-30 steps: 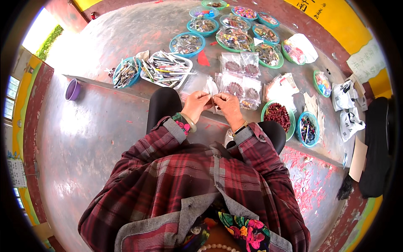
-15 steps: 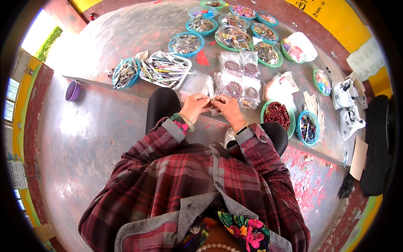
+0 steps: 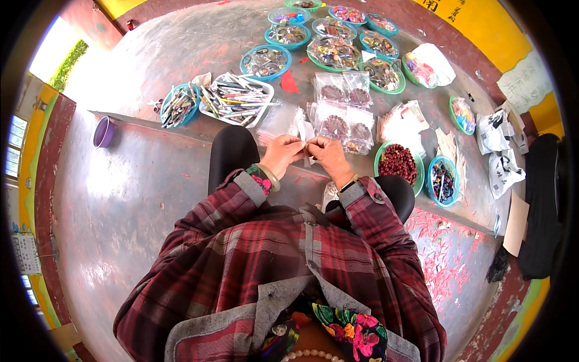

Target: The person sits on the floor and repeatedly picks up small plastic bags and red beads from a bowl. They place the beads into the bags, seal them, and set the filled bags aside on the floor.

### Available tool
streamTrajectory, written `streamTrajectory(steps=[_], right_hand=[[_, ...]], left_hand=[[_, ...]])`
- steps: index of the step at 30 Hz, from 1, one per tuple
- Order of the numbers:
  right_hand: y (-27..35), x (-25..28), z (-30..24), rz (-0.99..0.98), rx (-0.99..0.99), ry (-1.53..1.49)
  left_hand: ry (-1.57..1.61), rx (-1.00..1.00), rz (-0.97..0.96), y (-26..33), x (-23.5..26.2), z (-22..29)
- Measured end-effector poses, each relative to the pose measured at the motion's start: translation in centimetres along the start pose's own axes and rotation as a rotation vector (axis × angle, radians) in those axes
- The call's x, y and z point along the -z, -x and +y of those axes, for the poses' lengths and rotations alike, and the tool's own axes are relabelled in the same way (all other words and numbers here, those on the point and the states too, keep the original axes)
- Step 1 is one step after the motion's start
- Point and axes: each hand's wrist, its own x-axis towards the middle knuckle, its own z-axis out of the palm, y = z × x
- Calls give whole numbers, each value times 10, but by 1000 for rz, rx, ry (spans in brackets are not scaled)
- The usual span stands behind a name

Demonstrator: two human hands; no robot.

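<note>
In front of my knees both hands are pinched close together. My left hand (image 3: 281, 155) and my right hand (image 3: 329, 158) grip a narrow, whitish see-through strip (image 3: 306, 130), which looks like a thin plastic bag seen edge-on. It stands above the fingertips and hangs a little below them. Just beyond lie flat clear bags (image 3: 278, 120) and a group of bags with dark red bead strings (image 3: 335, 124). To the right is a green bowl of dark red beads (image 3: 398, 165).
A blue basin of pens (image 3: 181, 105) and a white tray of pens (image 3: 238, 99) stand at the left. Several bowls of bagged trinkets (image 3: 333, 53) cover the back. A blue basket (image 3: 443, 182) sits at right, a purple bucket (image 3: 104, 132) far left. A ledge (image 3: 199, 140) crosses the floor.
The whitish strip now shows taller and wider between my fingers. Both hands have stayed in nearly the same place.
</note>
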Motion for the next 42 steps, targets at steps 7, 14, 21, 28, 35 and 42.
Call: streamTrajectory(steps=[7,14,21,28,35,42], right_hand=[[0,0,0,15,-33,-42],[2,7,-6,-14,-140,-242],[4,1,-10,-147,-68,-52],[1,3,-4,-237,-25,121],[-2,2,-4,-207,59,219],[4,-5,1,-40,176,523]], left_hand=[[-11,15,-4,-4,9,-6],[-42,41,98,-7,20,-5],[-220,56,170,-6,11,1],[-777,4,159,1,10,26],[-1402,-715,0,-14,40,9],[-1518,-626,57,-5,30,8]])
